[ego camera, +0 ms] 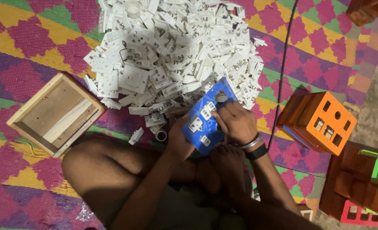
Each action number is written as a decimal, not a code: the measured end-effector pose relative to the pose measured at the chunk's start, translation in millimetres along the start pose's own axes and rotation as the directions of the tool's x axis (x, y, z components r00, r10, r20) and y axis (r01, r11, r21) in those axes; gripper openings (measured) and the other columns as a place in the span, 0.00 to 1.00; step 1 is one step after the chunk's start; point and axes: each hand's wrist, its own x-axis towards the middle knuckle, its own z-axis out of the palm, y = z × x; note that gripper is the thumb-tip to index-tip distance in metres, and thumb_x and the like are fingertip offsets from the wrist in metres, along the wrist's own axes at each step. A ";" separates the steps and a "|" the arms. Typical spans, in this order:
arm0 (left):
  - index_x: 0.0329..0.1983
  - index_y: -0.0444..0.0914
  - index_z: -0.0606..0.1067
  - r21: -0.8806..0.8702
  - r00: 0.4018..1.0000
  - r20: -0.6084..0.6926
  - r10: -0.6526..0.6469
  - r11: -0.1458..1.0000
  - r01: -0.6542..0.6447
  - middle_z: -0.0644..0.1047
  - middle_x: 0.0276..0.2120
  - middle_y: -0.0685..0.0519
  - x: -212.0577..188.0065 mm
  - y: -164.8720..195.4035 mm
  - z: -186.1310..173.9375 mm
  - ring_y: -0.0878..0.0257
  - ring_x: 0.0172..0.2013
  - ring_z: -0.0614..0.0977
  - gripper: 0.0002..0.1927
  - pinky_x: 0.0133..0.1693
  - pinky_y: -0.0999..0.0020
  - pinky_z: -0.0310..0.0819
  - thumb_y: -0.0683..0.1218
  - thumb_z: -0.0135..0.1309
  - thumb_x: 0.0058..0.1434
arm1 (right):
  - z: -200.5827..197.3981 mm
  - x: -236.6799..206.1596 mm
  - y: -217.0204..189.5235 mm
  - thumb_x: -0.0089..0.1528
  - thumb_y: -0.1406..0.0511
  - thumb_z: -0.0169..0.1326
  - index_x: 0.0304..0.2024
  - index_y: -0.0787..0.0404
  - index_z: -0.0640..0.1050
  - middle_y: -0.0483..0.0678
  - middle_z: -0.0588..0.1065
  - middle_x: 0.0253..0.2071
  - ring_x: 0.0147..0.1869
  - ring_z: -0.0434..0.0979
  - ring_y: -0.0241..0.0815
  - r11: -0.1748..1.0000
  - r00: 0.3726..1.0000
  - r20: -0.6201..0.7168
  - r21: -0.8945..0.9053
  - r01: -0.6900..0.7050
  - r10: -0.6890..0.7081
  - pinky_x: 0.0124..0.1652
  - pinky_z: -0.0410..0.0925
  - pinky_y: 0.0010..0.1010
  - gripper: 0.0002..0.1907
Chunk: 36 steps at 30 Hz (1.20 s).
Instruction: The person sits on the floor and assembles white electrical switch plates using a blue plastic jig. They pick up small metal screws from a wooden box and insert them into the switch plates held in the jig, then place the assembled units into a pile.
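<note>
left hand (178,140) grips lower-left edge of blue plate (208,117) | right hand (235,121) closed on plate's right side, fingers over a white socket piece | plate tilted above crossed legs, touching pile of white parts (176,51) | wooden box (54,113) left | orange box (321,123) right

Person seated cross-legged on a patterned mat (22,38); left hand (177,138) grips the lower edge of a blue plate (206,117) with white sockets set in it, right hand (235,121) rests on the plate's right side, fingers (218,119) pressing a socket. Large heap of white switch parts (176,47) lies just beyond the plate. Open wooden box (54,113) to the left; box with orange front (321,123) to the right, more boxes (359,187) stacked near it, black cable (282,64) between heap and orange box.
</note>
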 end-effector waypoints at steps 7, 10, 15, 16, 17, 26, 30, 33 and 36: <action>0.63 0.31 0.68 -0.139 0.987 0.123 0.100 0.987 -0.082 0.76 0.54 0.45 1.2 4.4 15.4 0.55 0.55 0.78 0.22 0.59 0.59 0.71 0.52 0.38 0.77 | 13.1 -31.4 -25.0 0.70 0.69 0.48 0.50 0.64 0.78 0.47 0.72 0.33 0.37 0.72 0.44 0.751 0.873 -0.026 0.524 -0.403 0.487 0.39 0.67 0.35 0.10; 0.60 0.32 0.69 -0.083 0.989 -0.023 0.145 0.986 -0.146 0.77 0.51 0.46 2.3 6.1 24.6 0.57 0.53 0.78 0.23 0.57 0.60 0.73 0.52 0.37 0.72 | 23.7 -34.6 -36.0 0.68 0.69 0.48 0.66 0.68 0.70 0.49 0.70 0.45 0.49 0.69 0.40 0.556 0.860 0.104 0.722 -0.411 0.500 0.53 0.64 0.29 0.23; 0.61 0.32 0.70 0.718 0.879 0.206 0.430 0.544 -0.435 0.78 0.51 0.49 -9.4 0.2 34.3 0.61 0.50 0.79 0.16 0.53 0.66 0.77 0.40 0.47 0.72 | 33.0 -34.7 -46.3 0.67 0.69 0.52 0.66 0.69 0.71 0.51 0.65 0.55 0.63 0.64 0.41 0.494 0.880 0.154 0.778 -0.388 0.449 0.64 0.56 0.27 0.24; 0.60 0.31 0.70 0.813 0.842 0.257 0.475 0.364 -0.454 0.78 0.50 0.49 -11.2 0.0 35.6 0.61 0.49 0.80 0.16 0.52 0.66 0.78 0.37 0.49 0.70 | 31.1 -35.8 -48.8 0.67 0.69 0.51 0.63 0.68 0.74 0.50 0.66 0.56 0.63 0.66 0.40 0.474 0.883 0.149 0.797 -0.375 0.446 0.64 0.58 0.26 0.21; 0.60 0.31 0.70 0.782 0.849 0.239 0.471 0.425 -0.456 0.78 0.50 0.49 -11.8 0.2 36.7 0.61 0.49 0.80 0.15 0.51 0.66 0.78 0.36 0.49 0.70 | 29.2 -35.5 -50.9 0.68 0.69 0.51 0.61 0.67 0.76 0.50 0.67 0.56 0.63 0.67 0.39 0.453 0.886 0.146 0.816 -0.360 0.441 0.63 0.61 0.26 0.19; 0.61 0.29 0.71 0.812 0.849 0.268 0.456 0.367 -0.454 0.78 0.50 0.48 -11.7 -3.5 25.5 0.61 0.49 0.81 0.18 0.52 0.67 0.76 0.37 0.49 0.69 | 8.6 -13.0 -50.2 0.62 0.68 0.63 0.42 0.67 0.81 0.49 0.79 0.34 0.34 0.80 0.42 0.686 0.795 -0.064 0.550 -0.476 0.603 0.36 0.71 0.29 0.09; 0.63 0.29 0.69 0.756 0.885 0.272 0.377 0.485 -0.439 0.76 0.50 0.47 -6.9 -10.2 8.6 0.62 0.49 0.79 0.19 0.51 0.68 0.75 0.44 0.43 0.74 | 5.1 -9.0 -43.0 0.62 0.69 0.64 0.37 0.66 0.81 0.52 0.80 0.34 0.35 0.81 0.43 0.741 0.818 -0.082 0.484 -0.466 0.569 0.37 0.71 0.30 0.05; 0.64 0.31 0.68 0.606 0.941 0.177 0.288 0.722 -0.334 0.76 0.51 0.49 -4.6 -12.2 -1.6 0.64 0.50 0.77 0.20 0.52 0.68 0.73 0.48 0.37 0.77 | 3.5 -10.4 -41.7 0.61 0.70 0.63 0.38 0.67 0.81 0.53 0.80 0.34 0.35 0.82 0.44 0.760 0.832 -0.103 0.481 -0.438 0.545 0.38 0.72 0.30 0.05; 0.64 0.31 0.68 0.422 0.976 0.099 0.193 0.880 -0.217 0.76 0.51 0.49 -1.9 -9.9 -6.6 0.63 0.50 0.77 0.21 0.53 0.68 0.72 0.50 0.35 0.78 | 1.2 -11.8 -41.4 0.61 0.71 0.62 0.40 0.68 0.81 0.54 0.80 0.35 0.35 0.82 0.44 0.782 0.849 -0.122 0.473 -0.406 0.515 0.38 0.72 0.31 0.06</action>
